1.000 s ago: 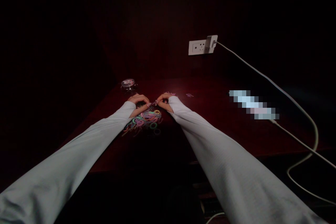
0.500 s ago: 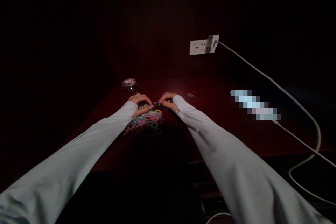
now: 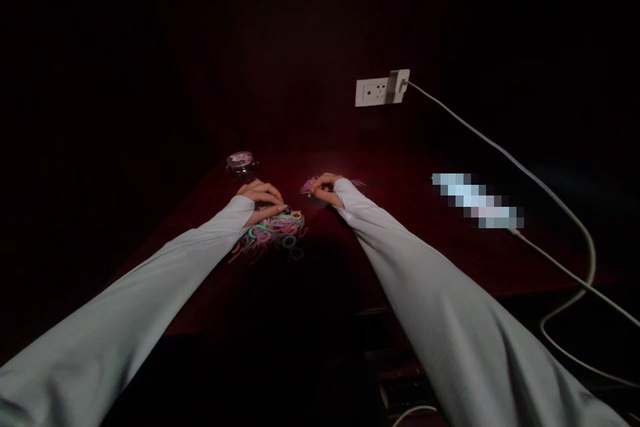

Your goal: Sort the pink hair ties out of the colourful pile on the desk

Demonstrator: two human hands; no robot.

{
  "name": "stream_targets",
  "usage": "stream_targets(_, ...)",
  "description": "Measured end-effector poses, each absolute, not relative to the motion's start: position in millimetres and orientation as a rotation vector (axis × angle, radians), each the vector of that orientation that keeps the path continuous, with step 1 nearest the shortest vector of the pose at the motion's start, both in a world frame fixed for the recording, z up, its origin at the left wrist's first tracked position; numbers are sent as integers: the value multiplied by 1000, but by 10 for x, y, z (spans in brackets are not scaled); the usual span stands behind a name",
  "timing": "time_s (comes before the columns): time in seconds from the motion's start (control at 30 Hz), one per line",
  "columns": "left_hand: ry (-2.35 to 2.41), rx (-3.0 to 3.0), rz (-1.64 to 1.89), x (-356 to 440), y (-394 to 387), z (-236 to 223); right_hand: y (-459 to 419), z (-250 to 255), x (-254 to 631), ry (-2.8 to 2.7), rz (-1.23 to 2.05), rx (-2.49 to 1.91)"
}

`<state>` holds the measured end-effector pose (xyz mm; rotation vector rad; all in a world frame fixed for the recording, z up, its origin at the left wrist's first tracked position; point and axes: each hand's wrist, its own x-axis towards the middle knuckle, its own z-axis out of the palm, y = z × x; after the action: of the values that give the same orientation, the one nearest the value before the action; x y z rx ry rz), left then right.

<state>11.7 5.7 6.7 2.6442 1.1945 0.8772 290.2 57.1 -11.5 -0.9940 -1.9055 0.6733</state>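
A heap of small coloured rubber bands [image 3: 273,232] lies on the dark red table [image 3: 410,240]. My left hand [image 3: 260,200] hovers over the far side of the heap, fingers curled and pinched together; what they hold is too small to make out. My right hand [image 3: 325,188] sits a little to the right with its fingers closed on a small pink bundle of bands [image 3: 309,185]. Both arms wear pale long sleeves.
A small round clear container [image 3: 241,161] stands behind my left hand. On the back wall is a white socket [image 3: 373,91] with a charger [image 3: 397,85] and a white cable [image 3: 550,187] running right. A pixelated object [image 3: 477,200] lies on the table at right.
My hands, which met fingertip to fingertip over the heap, have drawn apart. My right hand moved right and back with the pink bundle; my left stayed by the heap.
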Motion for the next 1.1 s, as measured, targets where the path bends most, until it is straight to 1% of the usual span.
stream_targets(0.1,1192,2643,896,114,64,50,602,12,3432,-1760,224,-1269)
stream_targets(0.17,1207,2645,888,121,63,44,599,60,3739,-1708,-7,-1520)
stream_targets(0.2,1207,2642,883,125,61,44,593,68,3848,-1702,-69,-1610)
stream_targets(0.3,1195,2630,881,128,55,49,566,48,3969,-1788,-176,-1703)
stream_targets(0.43,1160,2581,884,111,54,49,517,27,3887,-1939,-223,-1716)
stream_targets(0.63,1059,2560,827,113,36,50,491,81,3869,-1914,-166,-1766)
stream_targets(0.83,1060,2570,886,61,3,95,554,11,3882,-1935,-117,-1677)
stream_targets(0.97,1067,2525,851,6,-2,106,606,-51,3918,-1960,-70,-1631)
stream_targets(1.1,1049,2499,868,-4,-23,125,577,-8,3882,-1929,-62,-1595)
